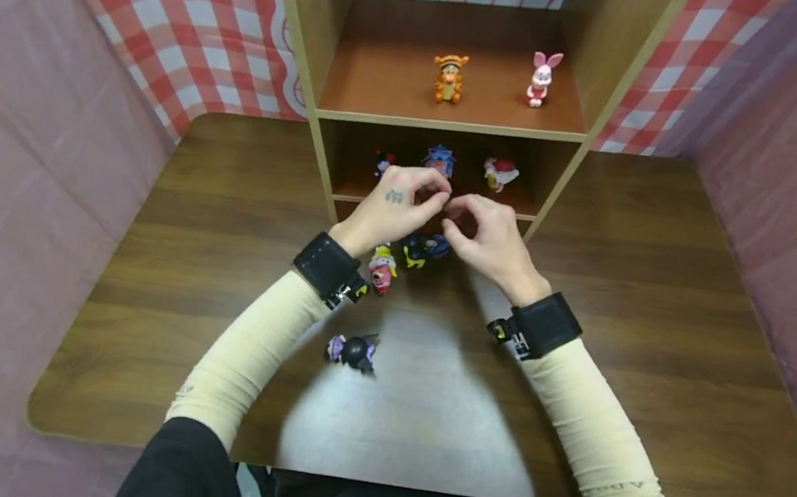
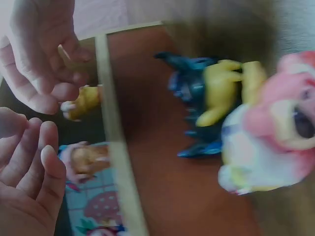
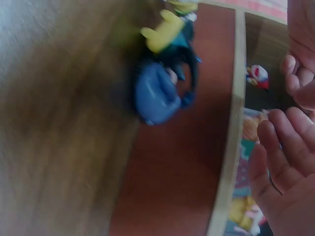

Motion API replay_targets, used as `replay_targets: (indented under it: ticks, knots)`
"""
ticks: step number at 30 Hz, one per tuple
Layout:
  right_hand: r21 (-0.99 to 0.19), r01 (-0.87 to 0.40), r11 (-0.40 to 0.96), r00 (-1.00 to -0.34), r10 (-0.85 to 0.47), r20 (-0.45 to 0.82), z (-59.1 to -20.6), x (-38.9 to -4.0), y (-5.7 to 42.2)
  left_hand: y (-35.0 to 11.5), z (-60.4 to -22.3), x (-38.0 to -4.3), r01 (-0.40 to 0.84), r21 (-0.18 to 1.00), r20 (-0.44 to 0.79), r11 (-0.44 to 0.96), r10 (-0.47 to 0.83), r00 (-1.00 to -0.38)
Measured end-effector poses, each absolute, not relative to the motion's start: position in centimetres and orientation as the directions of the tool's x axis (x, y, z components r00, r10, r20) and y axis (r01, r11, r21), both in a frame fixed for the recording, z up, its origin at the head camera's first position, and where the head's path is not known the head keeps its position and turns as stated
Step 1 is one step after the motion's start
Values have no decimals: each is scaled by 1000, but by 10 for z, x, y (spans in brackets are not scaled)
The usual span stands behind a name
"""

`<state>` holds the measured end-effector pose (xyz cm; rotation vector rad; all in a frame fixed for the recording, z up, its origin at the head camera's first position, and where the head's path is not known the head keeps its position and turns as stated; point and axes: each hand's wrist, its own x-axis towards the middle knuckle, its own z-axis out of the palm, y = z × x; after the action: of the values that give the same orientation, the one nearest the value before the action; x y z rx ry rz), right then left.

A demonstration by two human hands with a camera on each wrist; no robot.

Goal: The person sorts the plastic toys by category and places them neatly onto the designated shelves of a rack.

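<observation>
Both hands are raised close together before the shelf unit, with fingers loosely curled and nothing seen in them. My left hand (image 1: 402, 203) is over the front of the middle compartment, and my right hand (image 1: 487, 231) faces it, fingertips near the left ones. Beyond them stand a blue figurine (image 1: 440, 159), a red-and-blue one (image 1: 384, 163) and a red-and-white one (image 1: 500, 175). Below the hands, at the bottom board (image 2: 167, 196), are a dark figurine with yellow parts (image 2: 219, 93), a pink bear figurine (image 2: 290, 118) and a blue figurine (image 3: 156, 93).
An orange tiger figurine (image 1: 449, 80) and a pink long-eared figurine (image 1: 540, 79) stand on the upper shelf (image 1: 388, 96). A black-and-purple figurine (image 1: 352, 351) lies on the wooden table (image 1: 656, 358). Red-and-white checked cloth (image 1: 195, 12) hangs behind the unit.
</observation>
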<state>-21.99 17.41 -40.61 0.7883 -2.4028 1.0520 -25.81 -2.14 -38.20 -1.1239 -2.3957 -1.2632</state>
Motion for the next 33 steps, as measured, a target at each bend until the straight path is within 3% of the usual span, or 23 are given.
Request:
replay_targets:
  ticks: [6,12,16,26,33]
  knots:
    - [-508,-615,604,-786,-417,457,-424,-223,161,-29,-401,-258,597,644,378,478,480,-792]
    - [-467,-562,682,-827,-445,345,-438,-222,151,-34,-412,-253,427,554,200,714,384,-901]
    - [-447,-556,700,-831,-457,317,-444,-225,138,-39,-418,-249,300,523,108,798,287,-952]
    - [-390,-502,772,-865,-436,249,-445,-223,119,-42,-431,-249,165,533,-100,830,255,-962]
    - [-407,-461,788,-887,-391,246,-442,-223,121,-42,-436,-251,156,564,-141,811,281,-949]
